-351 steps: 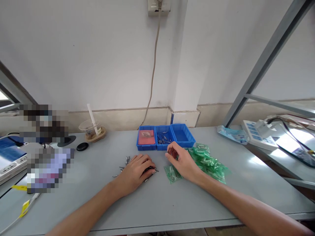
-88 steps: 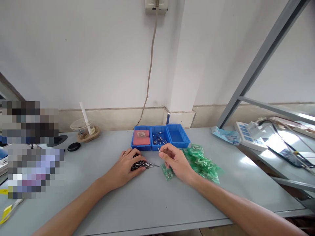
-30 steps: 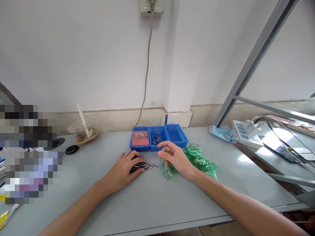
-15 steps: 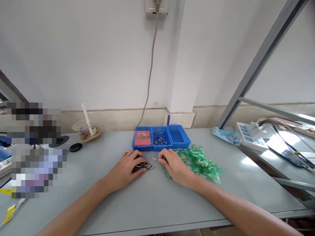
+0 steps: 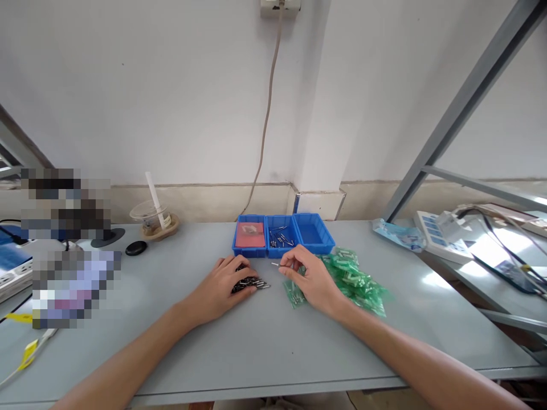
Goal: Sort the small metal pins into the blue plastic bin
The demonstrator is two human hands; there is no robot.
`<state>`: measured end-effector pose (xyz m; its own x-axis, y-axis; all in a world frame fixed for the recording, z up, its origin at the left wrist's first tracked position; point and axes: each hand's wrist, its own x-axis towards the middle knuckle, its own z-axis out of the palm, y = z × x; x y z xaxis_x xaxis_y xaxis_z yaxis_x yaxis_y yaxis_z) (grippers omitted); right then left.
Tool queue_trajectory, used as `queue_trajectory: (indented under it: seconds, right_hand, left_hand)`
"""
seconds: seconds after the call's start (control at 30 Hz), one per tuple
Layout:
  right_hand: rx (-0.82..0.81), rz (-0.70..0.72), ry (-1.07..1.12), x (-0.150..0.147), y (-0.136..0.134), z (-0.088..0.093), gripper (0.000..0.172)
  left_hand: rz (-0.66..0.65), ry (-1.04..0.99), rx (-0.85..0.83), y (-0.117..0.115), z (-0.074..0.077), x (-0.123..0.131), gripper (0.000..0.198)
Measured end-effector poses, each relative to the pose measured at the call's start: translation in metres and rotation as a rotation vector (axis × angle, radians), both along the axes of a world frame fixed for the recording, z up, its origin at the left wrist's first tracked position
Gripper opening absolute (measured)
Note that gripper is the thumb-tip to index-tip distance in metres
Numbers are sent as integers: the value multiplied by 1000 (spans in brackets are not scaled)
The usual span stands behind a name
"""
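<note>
My left hand (image 5: pixel 224 287) is curled round a pile of slim metal pins (image 5: pixel 250 283), dark at one end and silvery at the other, on the grey tabletop. My right hand (image 5: pixel 310 279) is closed in a pinch on a single metal pin (image 5: pixel 276 264), whose pale tip sticks out to the left, a little above the table. Under and beside this hand lie small green plastic bags (image 5: pixel 294 295). Ahead, the middle blue bin (image 5: pixel 280 250) contains several loose pins.
A left blue bin (image 5: pixel 249 251) holds a reddish packet; a right blue bin (image 5: pixel 314 249) adjoins the middle one. More filled green bags (image 5: pixel 359 285) lie at right. A plastic cup (image 5: pixel 149 212), a black oval object (image 5: pixel 135 247) and a power strip (image 5: pixel 440 236) are farther out.
My right hand has lifted slightly off the table and turned, pinching the pin, so more of the green bag below shows. My left hand stays on the pile. The view has shifted slightly.
</note>
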<state>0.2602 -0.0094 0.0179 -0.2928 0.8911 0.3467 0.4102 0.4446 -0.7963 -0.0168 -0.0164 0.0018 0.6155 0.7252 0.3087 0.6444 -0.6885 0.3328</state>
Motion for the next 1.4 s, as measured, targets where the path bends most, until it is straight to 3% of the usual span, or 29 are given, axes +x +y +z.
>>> queue_trajectory:
  seconds: [0.17,0.43,0.63,0.97,1.4]
  right_hand:
    - [-30,39,27,-1,-1,-3,11]
    - [-347,134,279,0,4,0,37]
    - [-538,202,499,-1,3,1,31]
    - [-237,50,241,-1,5,-4,32]
    - [-449,31,459,-1,7,0,37]
  left_hand:
    - [2,5,-3,-1,2,-1,23]
    - [3,4,3,0,1,-1,23]
    - [4,7,6,0,0,-1,22]
    - [-9,1,2,0,3,-1,22]
    - [-2,1,-5,0,2,-2,21]
